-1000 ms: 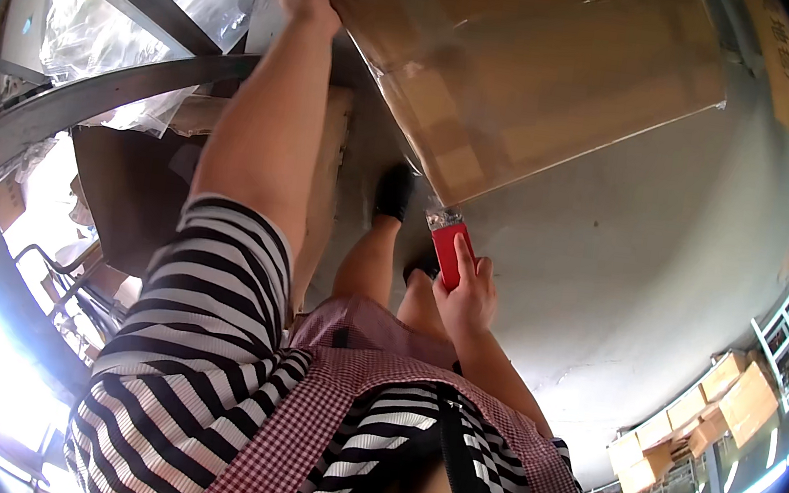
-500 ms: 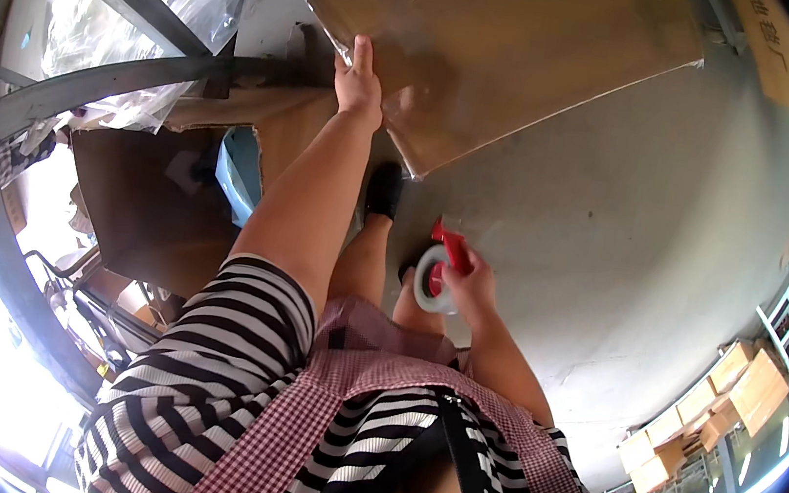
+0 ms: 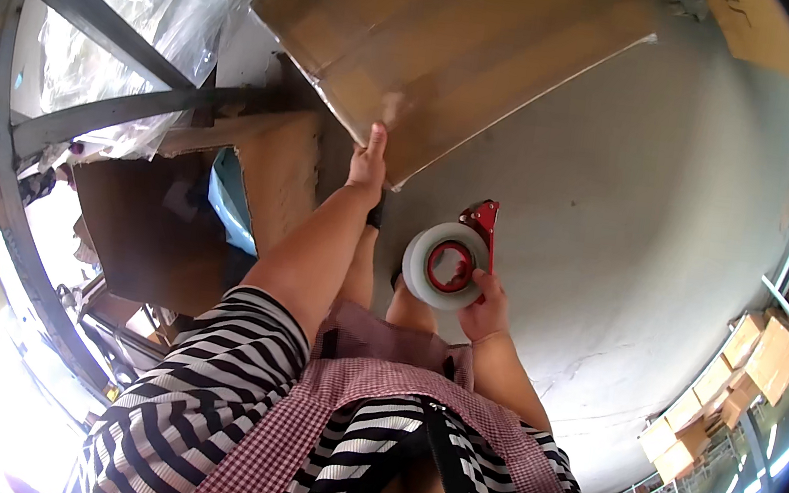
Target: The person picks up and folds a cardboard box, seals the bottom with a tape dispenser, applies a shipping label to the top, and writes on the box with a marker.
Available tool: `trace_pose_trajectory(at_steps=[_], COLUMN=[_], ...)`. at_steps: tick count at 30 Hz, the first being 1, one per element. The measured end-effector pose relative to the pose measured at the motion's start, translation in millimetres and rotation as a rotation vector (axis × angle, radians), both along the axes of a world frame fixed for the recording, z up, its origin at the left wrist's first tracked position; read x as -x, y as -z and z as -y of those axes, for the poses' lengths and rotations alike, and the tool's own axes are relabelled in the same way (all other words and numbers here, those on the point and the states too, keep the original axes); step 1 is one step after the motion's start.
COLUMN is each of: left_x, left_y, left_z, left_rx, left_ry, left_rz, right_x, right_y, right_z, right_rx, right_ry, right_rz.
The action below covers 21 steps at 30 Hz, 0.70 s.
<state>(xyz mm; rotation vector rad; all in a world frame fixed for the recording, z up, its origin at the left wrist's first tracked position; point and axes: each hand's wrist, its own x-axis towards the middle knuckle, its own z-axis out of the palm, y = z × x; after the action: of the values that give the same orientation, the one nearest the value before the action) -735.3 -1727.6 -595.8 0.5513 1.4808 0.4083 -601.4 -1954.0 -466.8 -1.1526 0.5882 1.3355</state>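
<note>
A large brown cardboard box (image 3: 478, 50) with shiny tape along its edges fills the top middle. My left hand (image 3: 370, 159) grips its near left edge close to the corner, thumb on the top face and the other fingers hidden beneath. In my right hand (image 3: 486, 307) is a red tape dispenser (image 3: 482, 220) carrying a wide roll of clear tape. I hold it in front of my body, apart from the box, with the roll's flat side turned up toward me.
An open cardboard carton (image 3: 141, 225) with something light blue inside stands at left. Above it runs a grey metal frame (image 3: 95, 116) with clear plastic sheeting (image 3: 163, 1) behind. Stacked boxes (image 3: 722, 385) are at far right, beyond the grey floor (image 3: 599, 262).
My left hand and the box's near corner have come closer to me. The tape dispenser has turned in my right hand, so the roll's side now shows fully.
</note>
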Motion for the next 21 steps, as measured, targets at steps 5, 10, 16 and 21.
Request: trace_pose_trajectory(at_steps=[5,10,16,21], left_x=[-0.9,-29.2,-67.7,-124.7], left_y=[-18.8,-87.0,-213.1,-320.0], left_z=[14.1,7.6,-23.2,-53.5], left_rx=[0.154,0.032,0.067,0.363], left_ry=[0.555,2.042,0.863,0.715], left_rz=[0.058,0.06,0.586,0.556], right_x=[-9.2,-40.9,-64.9,-78.3], right_y=[-47.0,-91.6,-177.4,-217.8], right_z=[-11.2,2.3,-20.9,-53.2], right_rx=[-0.151,-0.179,-0.27,-0.093], right_ry=[0.066,-0.017,-0.189,-0.543], right_rz=[-0.039,0.049,0.398,1.258])
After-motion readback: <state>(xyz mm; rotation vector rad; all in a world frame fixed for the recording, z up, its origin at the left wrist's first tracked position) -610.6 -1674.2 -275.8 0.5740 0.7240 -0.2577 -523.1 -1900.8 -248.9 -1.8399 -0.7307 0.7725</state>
